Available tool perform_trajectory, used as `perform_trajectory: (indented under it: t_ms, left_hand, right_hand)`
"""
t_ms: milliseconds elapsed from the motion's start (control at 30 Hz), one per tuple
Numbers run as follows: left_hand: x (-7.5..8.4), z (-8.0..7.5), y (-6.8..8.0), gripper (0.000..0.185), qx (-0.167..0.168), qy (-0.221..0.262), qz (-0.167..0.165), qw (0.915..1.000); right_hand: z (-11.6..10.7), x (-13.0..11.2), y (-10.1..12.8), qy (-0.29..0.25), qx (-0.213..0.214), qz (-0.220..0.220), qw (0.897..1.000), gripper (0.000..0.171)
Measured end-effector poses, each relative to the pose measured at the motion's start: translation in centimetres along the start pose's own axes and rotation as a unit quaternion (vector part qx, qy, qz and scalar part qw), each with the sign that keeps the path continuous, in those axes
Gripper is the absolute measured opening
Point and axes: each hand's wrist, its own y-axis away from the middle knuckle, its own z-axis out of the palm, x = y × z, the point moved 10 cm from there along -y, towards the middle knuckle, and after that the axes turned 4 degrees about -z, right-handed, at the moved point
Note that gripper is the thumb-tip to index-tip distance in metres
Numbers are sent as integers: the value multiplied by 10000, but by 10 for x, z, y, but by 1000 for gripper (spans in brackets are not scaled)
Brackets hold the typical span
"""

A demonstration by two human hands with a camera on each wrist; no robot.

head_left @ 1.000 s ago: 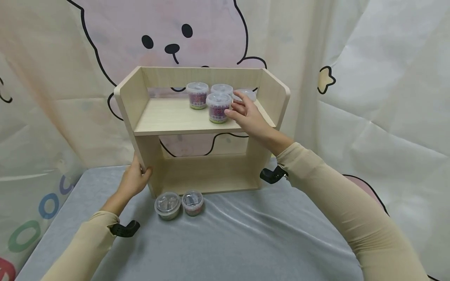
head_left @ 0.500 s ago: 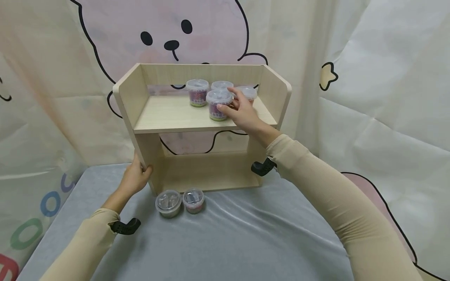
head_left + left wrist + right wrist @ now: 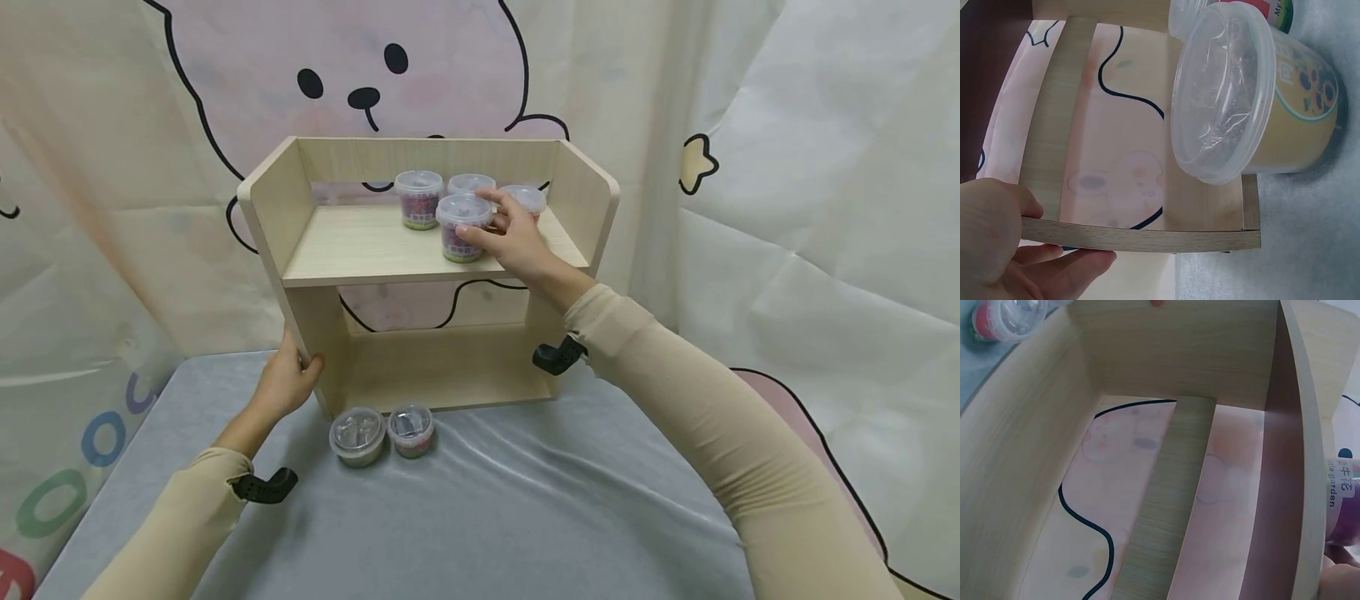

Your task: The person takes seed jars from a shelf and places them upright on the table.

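Observation:
A light wooden two-tier shelf [image 3: 352, 250] stands on the cloth. My left hand [image 3: 281, 385] grips the edge of its left side panel; in the left wrist view the thumb and fingers [image 3: 1079, 269] lie on either side of the board. On the upper tier, my right hand [image 3: 521, 250] holds the front lidded plastic tub [image 3: 461, 232], thumb on its front and fingers at its right side. Purple contents and a printed label show on that tub [image 3: 1342, 503] in the right wrist view. Beside it are a left tub [image 3: 418, 204], a rear tub [image 3: 471, 182] and a right tub [image 3: 527, 198], the last partly hidden.
Two more lidded tubs, a wider one [image 3: 357, 439] and a smaller one [image 3: 411, 432], sit on the grey-blue cloth [image 3: 510, 508] before the shelf's lower tier [image 3: 450, 371]. A printed curtain [image 3: 622, 92] hangs close behind.
My right hand has moved left and slightly down from beside the right tub, its thumb coming onto the front tub. My left hand keeps its place on the side panel.

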Motion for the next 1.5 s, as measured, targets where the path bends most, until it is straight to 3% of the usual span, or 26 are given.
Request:
perform_trajectory:
  t_ms: [400,600,900,1500]
  left_hand:
    - [1,0,-1,65,54,-9,66,10000]
    - [-2,0,-1,64,61,11,7,10000]
    - [-2,1,0,63,5,36,-6,10000]
    - [-2,1,1,57,52,38,34,10000]
  right_hand:
    - [-5,-12,18,-362,-108,-46,9993,67]
    - [-1,-19,28,-287,-332,-226,9988,68]
    - [5,-14,48,-409,-701,-114,9966,69]
    - [9,3,72,-564,-776,98,9953,69]
